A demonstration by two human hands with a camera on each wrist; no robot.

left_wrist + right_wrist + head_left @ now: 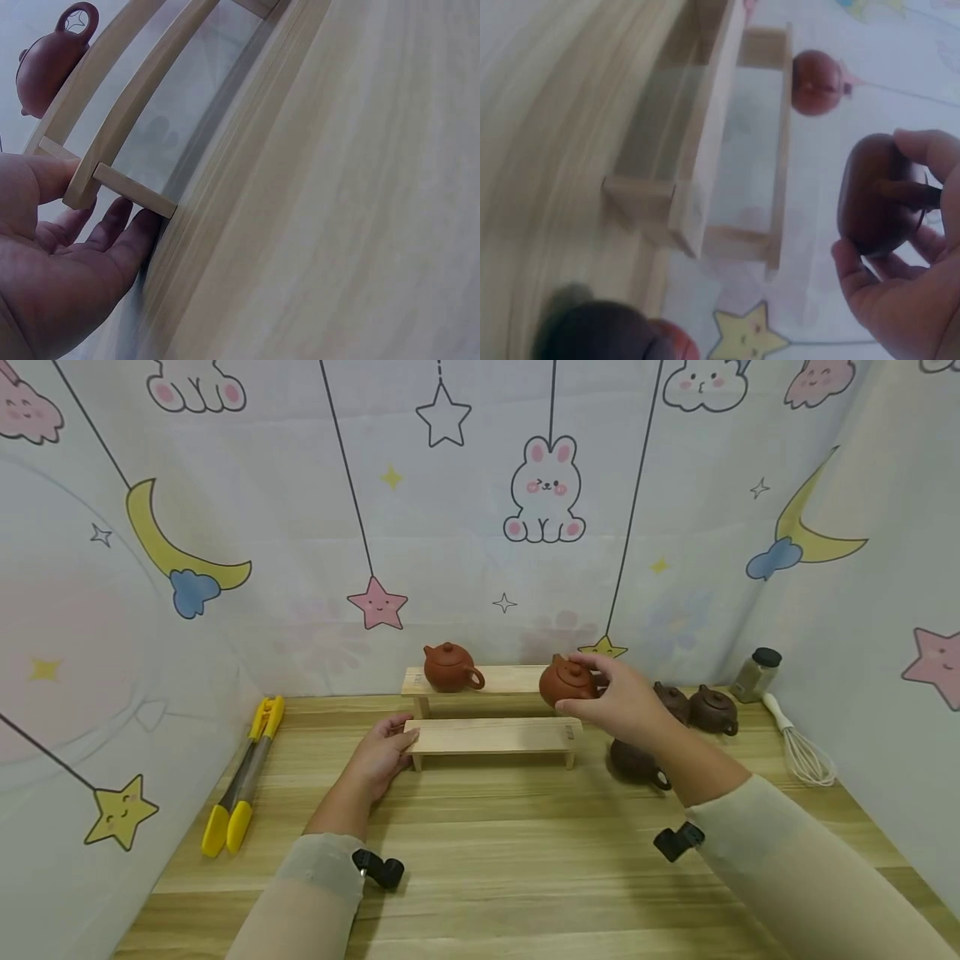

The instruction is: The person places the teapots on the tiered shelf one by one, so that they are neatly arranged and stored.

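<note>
My right hand (618, 697) grips a reddish-brown clay teapot (564, 681) by its body, thumb on one side and fingers on the other. In the right wrist view this teapot (874, 195) hangs apart from the wooden stands. A similar reddish teapot (448, 668) rests on the left part of the rear wooden stand (510, 678). With my left hand (378, 756) I hold the left end of the lower front stand (487, 737). The left wrist view shows the thumb over its board (112, 127) and the fingers below, by the leg.
Dark brown teapots stand on the table right of the stands: one in front (630, 762), two behind (714, 710), partly hidden by my right arm. Farther right are a black-lidded jar (756, 675) and a whisk (802, 747). Yellow-tipped tongs (243, 777) lie left. A printed curtain (465, 527) hangs behind.
</note>
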